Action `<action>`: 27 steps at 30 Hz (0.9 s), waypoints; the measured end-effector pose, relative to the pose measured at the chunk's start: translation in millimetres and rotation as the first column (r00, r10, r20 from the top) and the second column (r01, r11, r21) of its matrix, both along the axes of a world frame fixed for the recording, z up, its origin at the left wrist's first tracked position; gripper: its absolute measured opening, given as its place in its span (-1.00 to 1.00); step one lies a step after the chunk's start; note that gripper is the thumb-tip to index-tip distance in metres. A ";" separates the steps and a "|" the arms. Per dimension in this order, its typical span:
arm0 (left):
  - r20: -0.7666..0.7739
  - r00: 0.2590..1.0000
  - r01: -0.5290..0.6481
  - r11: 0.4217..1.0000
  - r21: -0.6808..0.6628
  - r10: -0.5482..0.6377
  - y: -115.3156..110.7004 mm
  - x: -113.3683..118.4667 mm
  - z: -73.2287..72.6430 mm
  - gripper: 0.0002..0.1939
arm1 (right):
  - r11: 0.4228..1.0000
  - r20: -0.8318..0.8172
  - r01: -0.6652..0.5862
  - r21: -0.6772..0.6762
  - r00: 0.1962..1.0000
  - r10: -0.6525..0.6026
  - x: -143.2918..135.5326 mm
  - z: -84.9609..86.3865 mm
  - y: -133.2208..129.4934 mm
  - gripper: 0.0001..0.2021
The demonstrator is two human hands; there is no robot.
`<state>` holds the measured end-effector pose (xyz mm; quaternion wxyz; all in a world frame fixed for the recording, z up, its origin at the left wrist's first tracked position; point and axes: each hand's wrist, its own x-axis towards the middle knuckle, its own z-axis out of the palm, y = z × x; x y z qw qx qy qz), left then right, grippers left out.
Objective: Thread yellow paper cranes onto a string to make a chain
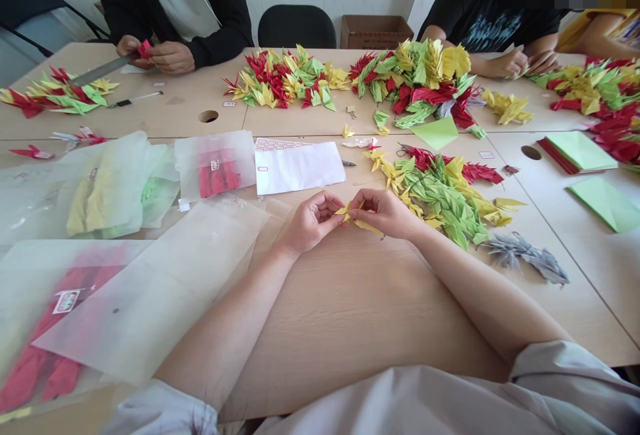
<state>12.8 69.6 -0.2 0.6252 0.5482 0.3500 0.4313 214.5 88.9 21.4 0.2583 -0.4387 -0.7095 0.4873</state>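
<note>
Pinching a small yellow paper crane point(356, 219) between both hands just above the desk point(350, 301), left hand point(309, 220) and right hand point(384, 211) meeting at its middle, fingers point(334, 216) curled nearly closed on the folded paper with wing tips poking out below the right hand. Risking, by judgement, a crushed or torn fold from too hard a squeeze, or a slip down onto the bare wood from too light a hold. Sitting close by on the right, a pile of green, yellow and red cranes point(443, 195); on the left, clear plastic bags point(150, 288).
</note>
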 end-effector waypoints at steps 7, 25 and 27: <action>0.018 1.000 -0.002 1.000 -0.001 0.002 0.3 0.5 0.3 -0.74 | 0.999 -0.034 0.025 -0.030 0.999 -0.026 0.0 -4.1 0.2 -0.88; -0.097 0.995 0.027 0.999 -0.028 -0.030 -1.0 -2.0 9.3 -0.76 | 0.999 -0.081 0.021 0.044 0.997 -0.018 -0.9 -0.3 -1.8 -0.85; -0.111 0.993 0.045 0.999 -0.028 -0.047 -0.8 -1.6 9.6 -0.72 | 0.999 -0.078 0.016 0.052 0.997 -0.011 -0.6 -1.4 -1.4 -0.84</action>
